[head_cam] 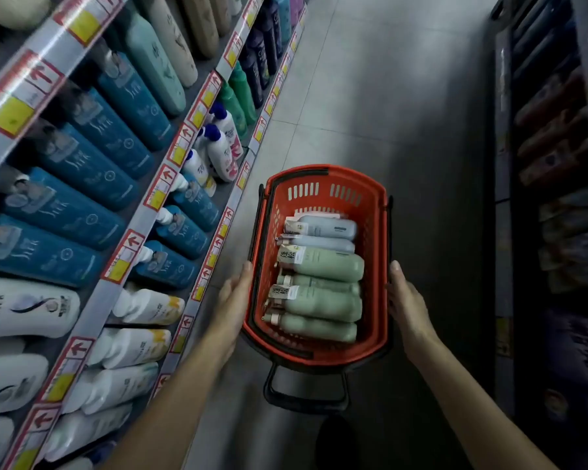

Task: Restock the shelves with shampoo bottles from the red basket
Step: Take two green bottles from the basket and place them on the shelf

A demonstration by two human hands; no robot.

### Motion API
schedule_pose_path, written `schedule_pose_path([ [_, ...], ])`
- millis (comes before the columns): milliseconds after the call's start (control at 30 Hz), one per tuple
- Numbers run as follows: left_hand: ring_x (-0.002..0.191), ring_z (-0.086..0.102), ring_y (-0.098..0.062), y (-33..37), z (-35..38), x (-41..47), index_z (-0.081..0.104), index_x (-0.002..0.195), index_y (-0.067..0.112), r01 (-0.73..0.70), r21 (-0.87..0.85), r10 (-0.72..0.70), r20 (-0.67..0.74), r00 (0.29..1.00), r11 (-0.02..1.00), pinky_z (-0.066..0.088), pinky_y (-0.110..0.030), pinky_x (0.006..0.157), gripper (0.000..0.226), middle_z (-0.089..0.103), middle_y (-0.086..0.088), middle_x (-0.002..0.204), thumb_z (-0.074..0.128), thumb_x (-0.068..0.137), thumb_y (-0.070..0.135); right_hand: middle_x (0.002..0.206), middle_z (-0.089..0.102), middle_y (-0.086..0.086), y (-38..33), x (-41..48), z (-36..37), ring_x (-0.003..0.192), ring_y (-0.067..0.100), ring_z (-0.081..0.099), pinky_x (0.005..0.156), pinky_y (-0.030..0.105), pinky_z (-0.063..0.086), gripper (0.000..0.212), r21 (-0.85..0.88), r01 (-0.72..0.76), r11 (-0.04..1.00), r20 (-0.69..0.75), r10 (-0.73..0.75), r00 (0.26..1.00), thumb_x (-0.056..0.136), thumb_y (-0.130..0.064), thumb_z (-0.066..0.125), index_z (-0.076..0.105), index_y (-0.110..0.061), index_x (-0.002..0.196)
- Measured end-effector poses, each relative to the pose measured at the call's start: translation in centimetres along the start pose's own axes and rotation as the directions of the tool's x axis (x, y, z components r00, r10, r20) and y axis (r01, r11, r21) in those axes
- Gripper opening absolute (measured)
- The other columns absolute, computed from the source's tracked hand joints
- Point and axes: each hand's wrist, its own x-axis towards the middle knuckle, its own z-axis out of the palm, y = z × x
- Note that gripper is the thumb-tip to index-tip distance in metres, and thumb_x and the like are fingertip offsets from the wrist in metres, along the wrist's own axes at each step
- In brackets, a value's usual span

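Left hand (235, 296) and right hand (406, 300) press straight fingers flat on either side of the red plastic basket (374, 225) at lower centre, pale green and grey shampoo bottles (323, 266) lying inside, shelves (170, 157) left.

"蓬松" on green bottle tag (288, 257); red arrows on shelf price labels (133, 239).

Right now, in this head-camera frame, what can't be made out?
- Head view: shelves on the right, too dark and blurred to identify products.
- Head view: price tags along the left, blurred with glare; print unreadable.
- Head view: anything beneath the top bottles in the red basket, hidden by them.
- Head view: dark shape at the bottom edge, cut off and unlit.
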Motion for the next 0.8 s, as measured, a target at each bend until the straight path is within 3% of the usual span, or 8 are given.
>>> schedule_pose_path([
  [67,0.111,0.066,-0.016,-2.1,-0.1,3.1,0.056,0.137,0.023,0.006,0.029,-0.005,-0.051,0.999,1.0,0.053,-0.038,0.092,0.103,0.068,0.0,0.126,0.049,0.065,0.096,0.118,0.072,-0.004,1.6,2.0,0.0,0.107,0.011,0.068,0.089,0.033,0.054,0.076,-0.045,-0.008,0.999,-0.038,0.006,0.999,0.08,-0.084,0.046,0.062,-0.028,0.129],
  [167,0.11,0.068,-0.024,-4.9,-0.1,7.4,0.058,0.134,0.024,-0.001,0.056,0.006,-0.076,0.997,0.998,0.053,-0.051,0.098,0.107,0.069,-0.005,0.124,0.046,0.06,0.1,0.145,0.053,0.004,2.7,4.1,-0.1,0.13,0.022,0.054,0.11,0.043,0.042,0.077,-0.128,0.0,0.992,-0.135,-0.017,0.991,0.091,-0.07,0.046,0.04,-0.02,0.149],
  [233,0.109,0.067,-0.024,-4.3,0.5,7.6,0.058,0.132,0.023,-0.019,0.093,0.029,-0.106,0.994,0.996,0.053,-0.051,0.098,0.096,0.069,-0.005,0.122,0.043,0.069,0.093,0.15,0.046,0.009,3.2,5.3,-0.1,0.135,0.026,0.048,0.112,0.043,0.039,0.065,-0.186,0.014,0.982,-0.191,-0.05,0.98,0.101,-0.051,0.044,0.031,-0.016,0.153],
  [300,0.109,0.065,-0.025,-3.8,1.5,8.2,0.055,0.133,0.017,-0.036,0.15,0.057,-0.138,0.989,0.988,0.052,-0.046,0.097,0.069,0.067,-0.006,0.122,0.041,0.092,0.07,0.151,0.045,0.011,4.0,6.7,-0.1,0.136,0.027,0.046,0.114,0.044,0.038,0.063,-0.239,-0.001,0.971,-0.196,-0.047,0.979,0.102,-0.045,0.044,0.028,-0.013,0.154],
  [367,0.108,0.064,-0.025,-3.8,1.9,9.2,0.054,0.132,0.013,-0.039,0.214,0.076,-0.169,0.983,0.976,0.051,-0.044,0.095,0.05,0.066,-0.006,0.121,0.038,0.103,0.05,0.15,0.047,0.013,4.9,8.0,-0.1,0.137,0.028,0.046,0.114,0.044,0.038,0.061,-0.262,-0.027,0.965,-0.205,-0.028,0.978,0.103,-0.042,0.044,0.03,-0.011,0.153],
  [533,0.111,0.063,-0.031,-4.9,2.1,11.5,0.057,0.131,0.008,-0.015,0.264,0.078,-0.227,0.971,0.965,0.05,-0.048,0.1,0.037,0.066,-0.013,0.123,0.042,0.106,0.031,0.135,0.059,0.013,6.2,10.2,0.6,0.124,0.029,0.056,0.109,0.043,0.044,0.045,-0.128,-0.078,0.989,-0.284,0.039,0.958,0.104,-0.03,0.046,0.049,-0.006,0.142],
  [700,0.121,0.056,-0.033,-6.0,2.7,11.9,0.046,0.141,0.007,0.023,0.331,0.073,-0.273,0.959,0.943,0.043,-0.038,0.089,0.037,0.058,-0.015,0.134,0.041,0.107,0.022,0.129,0.063,0.015,6.9,11.2,1.3,0.118,0.03,0.061,0.105,0.044,0.048,0.041,0.053,-0.134,0.99,-0.373,0.144,0.916,0.101,-0.027,0.054,0.055,-0.007,0.137],
  [800,0.127,0.053,-0.033,-6.3,2.5,12.3,0.041,0.147,0.01,0.014,0.306,0.071,-0.263,0.962,0.952,0.045,-0.043,0.098,0.041,0.054,-0.015,0.141,0.041,0.108,0.021,0.125,0.065,0.015,6.9,11.3,1.4,0.114,0.031,0.063,0.103,0.045,0.05,0.04,0.076,-0.149,0.986,-0.38,0.167,0.91,0.1,-0.027,0.056,0.057,-0.008,0.135],
])
